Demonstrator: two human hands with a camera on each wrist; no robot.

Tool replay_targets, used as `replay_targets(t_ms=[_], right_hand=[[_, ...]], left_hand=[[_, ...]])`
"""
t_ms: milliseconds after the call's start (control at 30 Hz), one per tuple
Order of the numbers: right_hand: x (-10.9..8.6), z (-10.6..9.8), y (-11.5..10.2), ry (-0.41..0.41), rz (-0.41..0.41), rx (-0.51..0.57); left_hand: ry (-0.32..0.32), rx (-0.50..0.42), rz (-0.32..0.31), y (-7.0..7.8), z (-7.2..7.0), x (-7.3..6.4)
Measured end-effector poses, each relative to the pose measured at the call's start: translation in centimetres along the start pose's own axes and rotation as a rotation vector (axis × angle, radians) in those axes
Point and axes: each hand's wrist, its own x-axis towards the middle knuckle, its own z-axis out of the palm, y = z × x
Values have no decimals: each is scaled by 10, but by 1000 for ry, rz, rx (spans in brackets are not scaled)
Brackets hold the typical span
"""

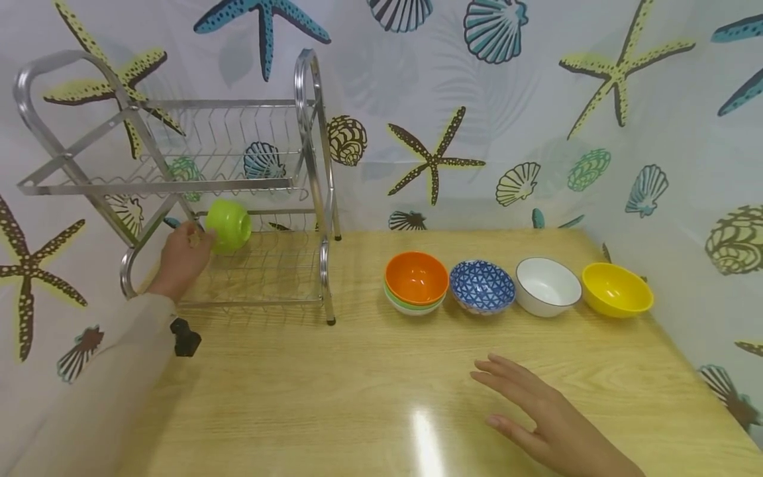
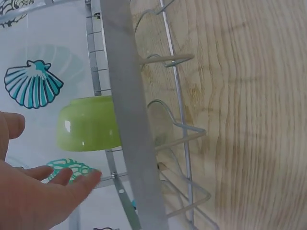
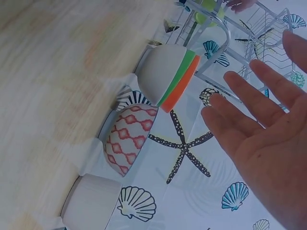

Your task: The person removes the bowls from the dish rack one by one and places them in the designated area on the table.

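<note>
A lime-green bowl (image 1: 229, 226) sits tilted on its side in the lower tier of a metal dish rack (image 1: 250, 303). Beside it is my left hand (image 1: 183, 260), reaching in at the rack's left end. In the left wrist view, the fingers of that hand (image 2: 43, 191) are spread from the thumb, with a gap between them and the green bowl (image 2: 88, 124). My right hand (image 1: 545, 417) hovers over the front right of the table, fingers extended and holding nothing. Behind it stands a blue-and-white patterned bowl (image 1: 482, 287).
An orange bowl (image 1: 416, 278) tops a stack with a green and a white one below it. To the right stand a white bowl (image 1: 547, 286) and a yellow bowl (image 1: 616, 290). A patterned curtain (image 1: 381, 192) hangs behind the wooden table (image 1: 334, 391).
</note>
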Motion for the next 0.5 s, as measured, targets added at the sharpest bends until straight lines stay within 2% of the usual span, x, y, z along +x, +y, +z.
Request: replay_targets(t_ms=[233,333,433,500], right_hand=[[-3,2,3,24,-47,-1],[-3,4,4,26,-51,-2],[-3,5,5,27,-46,1],[-3,6,5,29,-38,1]], left_hand=[[-14,-131,-73,-10,5,15],[-18,-163,-92,-12,6,16],[-19,-181,-91,-10,8,16],[-36,-187,-69,-8,8,16]])
